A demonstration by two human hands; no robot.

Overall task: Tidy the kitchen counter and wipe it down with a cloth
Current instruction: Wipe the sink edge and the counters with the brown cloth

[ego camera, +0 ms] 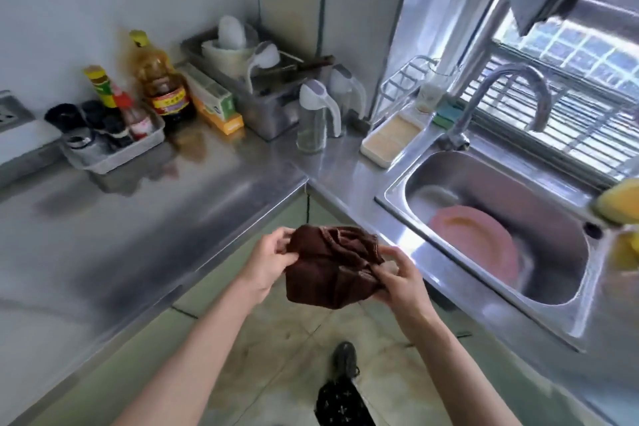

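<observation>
A crumpled dark brown cloth hangs in the air in front of the counter's inner corner, above the floor. My left hand pinches its left edge, and my right hand grips its lower right side with curled fingers. The L-shaped steel counter runs along the left and the back, past the sink on the right. Neither hand touches the counter.
A tray of small bottles, a large oil bottle, a yellow box, a dish rack and two dispensers line the back. A white tray lies by the tap. A pink plate sits in the sink.
</observation>
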